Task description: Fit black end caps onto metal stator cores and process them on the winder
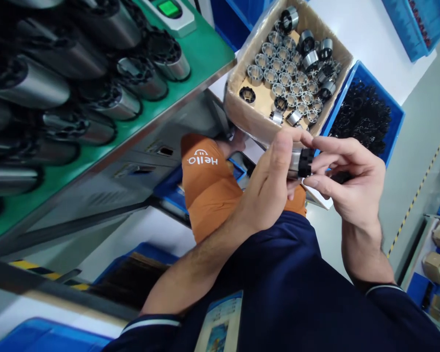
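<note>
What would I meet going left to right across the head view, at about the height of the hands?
Metal cylinders, orange legwear, left hand, silver-and-black part, right hand, striped floor tape.

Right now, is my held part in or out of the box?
Out: the left hand and right hand hold the part outside the box.

Left hand [266, 183] and right hand [359, 181] close together before torso, fingers bent.
Left: thumb extended up-frame, other fingers partly hidden, bare left forearm [196, 271] slanting in from lower left. Right: thumb and index reaching toward left hand, remaining fingers curled, bare right forearm [366, 252] rising steeply.
</note>
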The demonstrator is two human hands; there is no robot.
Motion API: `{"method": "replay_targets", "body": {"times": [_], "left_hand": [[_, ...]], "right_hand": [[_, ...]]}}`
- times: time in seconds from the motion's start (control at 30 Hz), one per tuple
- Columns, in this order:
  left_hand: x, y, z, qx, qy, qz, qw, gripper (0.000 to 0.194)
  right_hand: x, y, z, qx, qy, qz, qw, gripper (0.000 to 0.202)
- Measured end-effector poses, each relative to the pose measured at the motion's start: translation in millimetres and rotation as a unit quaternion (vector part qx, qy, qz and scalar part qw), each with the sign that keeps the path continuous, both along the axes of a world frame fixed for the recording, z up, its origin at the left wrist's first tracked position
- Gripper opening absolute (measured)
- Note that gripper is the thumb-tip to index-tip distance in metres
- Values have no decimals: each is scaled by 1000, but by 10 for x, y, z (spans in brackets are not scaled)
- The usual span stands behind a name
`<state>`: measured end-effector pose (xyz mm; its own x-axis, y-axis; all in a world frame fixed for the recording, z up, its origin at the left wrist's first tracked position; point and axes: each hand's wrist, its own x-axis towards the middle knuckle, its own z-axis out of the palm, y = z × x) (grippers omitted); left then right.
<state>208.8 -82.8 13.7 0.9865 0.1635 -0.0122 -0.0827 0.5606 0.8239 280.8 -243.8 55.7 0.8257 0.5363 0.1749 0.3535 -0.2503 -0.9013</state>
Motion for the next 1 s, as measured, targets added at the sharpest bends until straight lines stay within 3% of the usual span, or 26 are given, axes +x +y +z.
{"method": "replay_targets", "body": {"times": [0.13,0.23,0.47,0.6,0.8,1.0], "left_hand": [[-98,22,48,-25,10,-2,1000,50],[-165,38,38,19,-1,23,1000,51],[-254,98,-50,173,-60,101,978,55],[-328,173,-80,184,-66,93,976,50],[-426,223,-169,192,-77,92,974,46],[-509,282,-164,186,-86,80,975,44]], "right_hand": [[-82,123,-39,71,5,-1,997,34],[-114,168,-63,125,30,12,992,40],[-198,214,-107,106,117,-16,987,46],[-239,270,-188,133,165,2,977,42],[-284,324,-219,99,130,-1,986,47],[-313,332,-262,112,188,32,975,50]]}}
